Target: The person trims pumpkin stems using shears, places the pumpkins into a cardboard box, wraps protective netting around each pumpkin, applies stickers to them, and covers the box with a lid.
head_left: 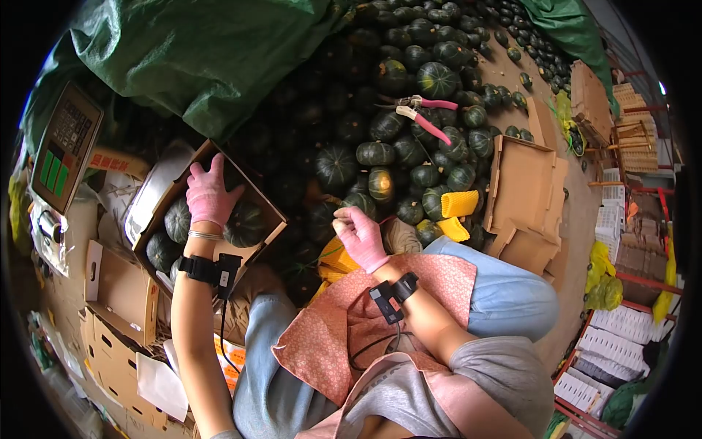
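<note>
My left hand (209, 193), in a pink glove, reaches over an open cardboard box (252, 257) on the left. Its fingers are spread at the box's far end; what lies under the palm is hidden. Dark green squashes sit in the box, one (246, 224) right of my wrist and another (178, 219) left of it. My right hand (361, 237), also gloved in pink, is above my lap beside the squash pile (374, 154). Its fingers are curled together, and I cannot make out anything in them. Yellow foam netting (338, 262) lies just below that hand.
Pink-handled pruning shears (425, 117) rest on the pile. More yellow foam netting (459, 204) and an open cardboard box (521, 194) are at the right. A digital scale display (66, 146) stands far left, near a green tarp (197, 58). Stacked trays (618, 329) line the right side.
</note>
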